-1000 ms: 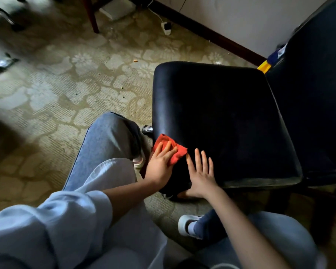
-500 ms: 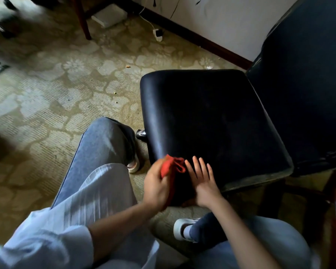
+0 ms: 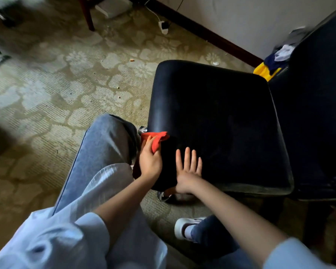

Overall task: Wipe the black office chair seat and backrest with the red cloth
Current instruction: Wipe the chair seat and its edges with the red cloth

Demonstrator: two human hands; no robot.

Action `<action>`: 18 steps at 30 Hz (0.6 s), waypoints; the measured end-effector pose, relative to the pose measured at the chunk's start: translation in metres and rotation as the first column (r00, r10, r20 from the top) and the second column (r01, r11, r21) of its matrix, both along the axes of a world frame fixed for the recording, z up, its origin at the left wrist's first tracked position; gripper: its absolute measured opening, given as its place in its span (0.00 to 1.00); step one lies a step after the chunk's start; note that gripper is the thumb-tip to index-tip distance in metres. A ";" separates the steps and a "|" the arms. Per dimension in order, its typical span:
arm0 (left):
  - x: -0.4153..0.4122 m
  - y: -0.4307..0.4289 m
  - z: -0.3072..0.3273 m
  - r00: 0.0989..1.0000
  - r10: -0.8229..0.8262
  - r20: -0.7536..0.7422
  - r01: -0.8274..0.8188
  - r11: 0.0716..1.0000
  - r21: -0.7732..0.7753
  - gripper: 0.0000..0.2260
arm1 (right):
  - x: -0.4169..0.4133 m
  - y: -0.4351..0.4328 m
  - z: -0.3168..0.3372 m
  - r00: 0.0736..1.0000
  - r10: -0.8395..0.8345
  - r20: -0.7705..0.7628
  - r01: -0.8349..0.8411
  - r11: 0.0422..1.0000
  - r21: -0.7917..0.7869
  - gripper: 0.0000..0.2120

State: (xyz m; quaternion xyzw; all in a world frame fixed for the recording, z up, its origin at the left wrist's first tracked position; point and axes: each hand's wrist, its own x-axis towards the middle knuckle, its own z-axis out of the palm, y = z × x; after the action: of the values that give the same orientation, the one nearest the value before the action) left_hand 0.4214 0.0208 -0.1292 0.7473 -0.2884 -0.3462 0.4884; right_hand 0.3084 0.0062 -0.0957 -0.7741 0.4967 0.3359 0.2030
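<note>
left hand: grips red cloth against seat corner
right hand: flat on seat, fingers straight and spread
backrest: upright, right of seat

Pale blue shirt sleeves pushed up, light blue jeans, a white shoe.

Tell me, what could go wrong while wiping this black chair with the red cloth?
The left hand grips the red cloth bunched at the corner of the seat; it might slip onto the crumb-speckled carpet and get dirty.
Only the right hand, flat on top, steadies the seat; a hard push may swing it away.
The pale dusty strip along the near edge could get missed.
</note>
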 end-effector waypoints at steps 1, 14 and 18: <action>0.002 -0.003 0.003 0.999 0.025 -0.026 -0.025 1.000 -0.004 0.14 | 0.008 -0.004 0.001 0.999 -0.024 -0.037 0.026 0.999 0.027 0.59; 0.021 0.016 -0.003 0.953 -0.134 0.271 0.112 0.989 0.094 0.19 | 0.062 -0.013 -0.011 0.980 -0.197 -0.004 0.193 0.963 -0.189 0.40; 0.034 0.011 0.009 0.987 0.040 0.158 -0.029 0.997 -0.076 0.16 | 0.080 -0.021 -0.016 0.942 -0.278 0.188 0.316 0.923 -0.217 0.31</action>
State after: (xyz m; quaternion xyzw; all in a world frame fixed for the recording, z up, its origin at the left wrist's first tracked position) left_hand 0.4552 0.0322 -0.1206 0.7591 -0.3259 -0.2661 0.4968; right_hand 0.3885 -0.0152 -0.1119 -0.7322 0.6290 0.1766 0.1925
